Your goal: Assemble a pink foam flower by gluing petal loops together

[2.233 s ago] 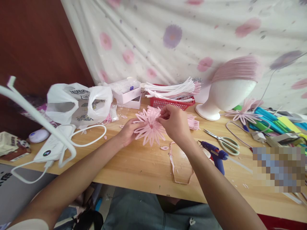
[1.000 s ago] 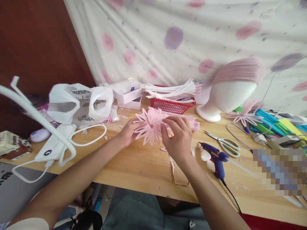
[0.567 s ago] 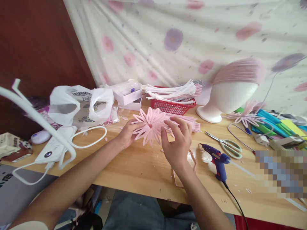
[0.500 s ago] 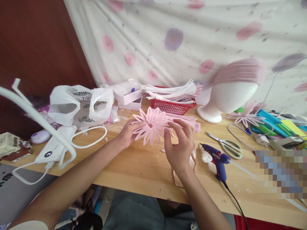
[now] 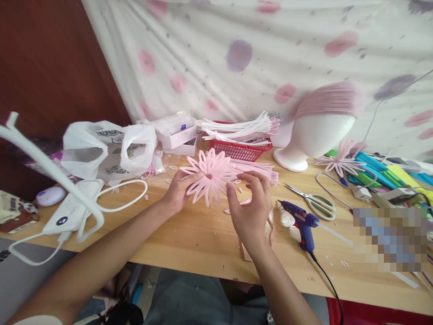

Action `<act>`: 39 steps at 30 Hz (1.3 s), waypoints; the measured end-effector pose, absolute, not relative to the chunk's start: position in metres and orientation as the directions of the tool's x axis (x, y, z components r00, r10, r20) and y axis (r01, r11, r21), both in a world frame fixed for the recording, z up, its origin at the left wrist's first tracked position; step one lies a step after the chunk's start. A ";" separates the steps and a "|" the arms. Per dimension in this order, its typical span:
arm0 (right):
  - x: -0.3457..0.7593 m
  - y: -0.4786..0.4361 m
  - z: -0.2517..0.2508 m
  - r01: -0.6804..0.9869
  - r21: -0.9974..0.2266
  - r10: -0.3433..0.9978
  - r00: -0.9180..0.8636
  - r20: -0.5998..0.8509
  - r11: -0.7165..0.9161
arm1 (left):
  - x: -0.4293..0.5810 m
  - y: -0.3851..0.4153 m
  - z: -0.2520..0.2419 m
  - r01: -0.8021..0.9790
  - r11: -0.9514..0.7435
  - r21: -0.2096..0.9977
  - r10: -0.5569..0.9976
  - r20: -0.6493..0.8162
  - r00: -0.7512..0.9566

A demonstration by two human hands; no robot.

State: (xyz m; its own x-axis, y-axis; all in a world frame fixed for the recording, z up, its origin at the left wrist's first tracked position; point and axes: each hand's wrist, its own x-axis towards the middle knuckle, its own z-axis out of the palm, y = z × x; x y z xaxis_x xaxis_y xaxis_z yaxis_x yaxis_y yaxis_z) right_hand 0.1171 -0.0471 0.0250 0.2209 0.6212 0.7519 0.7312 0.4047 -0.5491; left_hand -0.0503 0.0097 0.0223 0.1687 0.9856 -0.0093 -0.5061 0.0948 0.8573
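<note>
A pink looped-petal flower (image 5: 209,176) made of thin strips is held upright above the wooden table (image 5: 189,234). My left hand (image 5: 177,192) grips its left side from behind, fingers closed on the petals. My right hand (image 5: 250,207) hovers just right of the flower, fingers curled and apart, with a thin pink strip (image 5: 246,201) near the fingertips; whether they pinch it is unclear. More pink strips (image 5: 260,170) lie behind the right hand.
A blue glue gun (image 5: 301,223) and scissors (image 5: 313,203) lie to the right. A red basket (image 5: 240,151) of white strips, a white foam head (image 5: 314,135), white boxes (image 5: 177,135) and a plastic bag (image 5: 108,151) stand behind. Coloured sheets (image 5: 382,174) lie far right.
My right hand has drawn back from the flower's top and lowered to its right side, fingers loosening. The left hand keeps its hold; the flower has tilted slightly.
</note>
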 end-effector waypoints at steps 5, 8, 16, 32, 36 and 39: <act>0.099 -0.033 0.032 0.825 -0.367 0.539 0.091 0.837 0.430 | -0.051 0.009 0.021 -0.513 0.077 0.855 0.988 0.004 0.154; 0.090 -0.026 0.034 0.850 -0.339 0.544 0.075 0.836 0.404 | -0.052 0.010 0.019 -0.553 0.082 0.829 0.987 0.008 0.158; 0.079 -0.017 0.034 0.872 -0.322 0.518 0.095 0.850 0.369 | -0.050 0.010 0.014 -0.569 0.070 0.819 0.983 0.040 0.178; 0.076 -0.015 0.033 0.875 -0.340 0.562 0.097 0.821 0.346 | -0.049 0.012 0.012 -0.618 0.070 0.783 0.977 0.072 0.201; 0.076 -0.014 0.032 0.872 -0.339 0.566 0.090 0.819 0.352 | -0.049 0.012 0.012 -0.614 0.068 0.786 0.976 0.075 0.204; 0.077 -0.014 0.032 0.875 -0.324 0.561 0.075 0.824 0.359 | -0.050 0.012 0.013 -0.612 0.070 0.787 0.977 0.071 0.203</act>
State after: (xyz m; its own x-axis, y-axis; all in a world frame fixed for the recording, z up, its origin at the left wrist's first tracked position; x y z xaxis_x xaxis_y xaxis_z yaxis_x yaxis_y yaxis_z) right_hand 0.0768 -0.0141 0.0316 0.0753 0.5614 0.8241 0.8751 0.3590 -0.3245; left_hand -0.0497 0.0119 0.0126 0.2033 0.9765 0.0710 -0.6123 0.0702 0.7875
